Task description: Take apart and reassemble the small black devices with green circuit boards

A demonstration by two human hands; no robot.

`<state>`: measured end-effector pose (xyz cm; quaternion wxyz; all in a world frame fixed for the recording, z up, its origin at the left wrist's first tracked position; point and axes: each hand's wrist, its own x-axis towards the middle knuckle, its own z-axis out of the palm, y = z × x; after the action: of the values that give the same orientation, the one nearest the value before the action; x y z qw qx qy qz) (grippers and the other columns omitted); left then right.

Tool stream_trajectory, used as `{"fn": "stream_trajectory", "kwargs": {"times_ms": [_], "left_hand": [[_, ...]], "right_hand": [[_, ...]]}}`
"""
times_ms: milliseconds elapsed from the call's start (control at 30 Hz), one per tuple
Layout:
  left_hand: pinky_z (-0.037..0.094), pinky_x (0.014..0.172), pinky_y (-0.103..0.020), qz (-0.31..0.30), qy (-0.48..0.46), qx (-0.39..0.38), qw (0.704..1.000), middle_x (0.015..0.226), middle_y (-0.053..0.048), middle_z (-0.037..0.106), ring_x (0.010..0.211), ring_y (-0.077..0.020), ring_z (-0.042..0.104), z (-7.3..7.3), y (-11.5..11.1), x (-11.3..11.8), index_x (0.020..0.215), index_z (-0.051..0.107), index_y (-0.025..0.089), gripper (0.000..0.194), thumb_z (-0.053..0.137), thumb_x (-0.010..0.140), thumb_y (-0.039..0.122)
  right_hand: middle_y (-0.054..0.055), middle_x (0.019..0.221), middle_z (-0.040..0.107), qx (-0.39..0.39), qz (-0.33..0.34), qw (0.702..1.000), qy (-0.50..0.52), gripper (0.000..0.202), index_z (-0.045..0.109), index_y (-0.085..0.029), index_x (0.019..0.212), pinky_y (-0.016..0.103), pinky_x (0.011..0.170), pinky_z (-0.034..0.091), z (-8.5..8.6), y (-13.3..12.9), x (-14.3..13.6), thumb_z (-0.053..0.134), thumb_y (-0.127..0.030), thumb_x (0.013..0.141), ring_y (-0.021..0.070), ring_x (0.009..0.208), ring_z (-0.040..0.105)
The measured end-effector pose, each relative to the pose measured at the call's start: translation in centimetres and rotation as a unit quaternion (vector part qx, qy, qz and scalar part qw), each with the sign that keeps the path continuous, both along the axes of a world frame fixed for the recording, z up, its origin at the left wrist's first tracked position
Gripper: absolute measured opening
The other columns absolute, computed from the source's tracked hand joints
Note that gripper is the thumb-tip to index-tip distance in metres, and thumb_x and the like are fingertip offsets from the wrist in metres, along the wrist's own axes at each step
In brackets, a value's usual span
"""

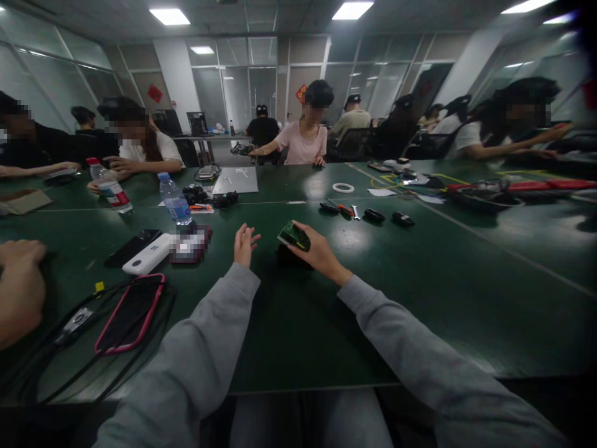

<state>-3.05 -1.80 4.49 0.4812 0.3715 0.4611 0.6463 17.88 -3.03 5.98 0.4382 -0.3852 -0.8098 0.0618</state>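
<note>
My right hand (314, 249) is closed around a small flat green board-like piece (293, 235) with a pale edge, held tilted just above the table. Its exact kind cannot be made out. Directly beneath it is a dark patch, either a black object or shadow. My left hand (245, 244) is raised to the left of that piece, palm turned inward, fingers apart with nothing in them. A gap separates the left hand from the green piece. Both forearms reach forward in grey sleeves over the dark green table (317, 336).
To the left are a pink-edged phone (131, 314) among black cables, a white power bank (147, 254) and a water bottle (175, 200). Screwdrivers (344, 211), a wrench (356, 213) and black parts (374, 215) lie ahead. Another person's arm (21, 289) rests at far left.
</note>
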Motion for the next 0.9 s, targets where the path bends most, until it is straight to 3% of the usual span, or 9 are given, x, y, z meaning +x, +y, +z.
{"fn": "stream_trajectory", "kwargs": {"times_ms": [133,267,433,633,767,900], "left_hand": [[0.046,0.073,-0.026,-0.008,0.001,-0.026,1.0,0.13,-0.012,0.051,0.092,-0.0159,0.064,-0.7,0.4,-0.4,0.129,0.039,0.024,0.048,0.046,0.086,0.044],[0.046,0.074,-0.026,-0.031,0.037,0.002,0.999,0.128,-0.012,0.051,0.087,-0.0141,0.064,-1.0,0.5,0.1,0.131,0.038,0.023,0.049,0.045,0.087,0.043],[0.046,0.071,-0.025,-0.05,0.071,0.034,0.996,0.128,-0.013,0.051,0.081,-0.0124,0.065,-1.8,0.7,0.4,0.132,0.037,0.022,0.05,0.045,0.087,0.043],[0.046,0.072,-0.026,-0.05,0.097,0.012,0.994,0.128,-0.012,0.051,0.08,-0.0115,0.064,-2.4,0.7,0.3,0.133,0.035,0.022,0.049,0.042,0.088,0.042],[0.047,0.072,-0.027,-0.065,0.103,0.003,0.993,0.128,-0.012,0.051,0.078,-0.0113,0.065,-2.6,0.7,0.6,0.133,0.035,0.022,0.046,0.04,0.09,0.038],[0.047,0.071,-0.027,-0.066,0.111,0.0,0.992,0.126,-0.012,0.052,0.075,-0.0112,0.065,-3.1,0.7,0.9,0.132,0.037,0.023,0.046,0.042,0.089,0.039]], "right_hand": [[0.006,0.127,0.05,-0.024,0.034,0.996,-0.082,0.057,0.041,-0.023,0.133,0.038,0.096,0.045,-0.4,0.6,1.9,0.063,-0.034,0.082,0.0224,0.112,0.052],[0.005,0.127,0.05,-0.011,0.032,0.993,-0.112,0.059,0.039,-0.025,0.134,0.038,0.094,0.046,0.1,0.6,3.2,0.064,-0.034,0.081,0.0223,0.112,0.052],[0.004,0.127,0.049,0.024,0.006,0.997,-0.07,0.059,0.037,-0.026,0.135,0.036,0.097,0.043,0.6,-0.3,1.7,0.063,-0.033,0.083,0.0207,0.114,0.05],[0.003,0.119,0.055,0.001,0.049,0.986,-0.162,0.054,0.042,-0.028,0.132,0.035,0.088,0.048,0.0,-0.3,1.4,0.063,-0.035,0.083,0.0203,0.104,0.055],[0.003,0.12,0.054,-0.007,0.03,0.989,-0.142,0.052,0.044,-0.027,0.129,0.037,0.09,0.047,-0.2,0.5,4.5,0.064,-0.036,0.082,0.0211,0.106,0.055],[0.005,0.119,0.055,0.005,-0.023,0.998,-0.05,0.051,0.046,-0.024,0.127,0.039,0.093,0.046,0.5,0.6,6.3,0.065,-0.038,0.081,0.0228,0.107,0.055]]}}
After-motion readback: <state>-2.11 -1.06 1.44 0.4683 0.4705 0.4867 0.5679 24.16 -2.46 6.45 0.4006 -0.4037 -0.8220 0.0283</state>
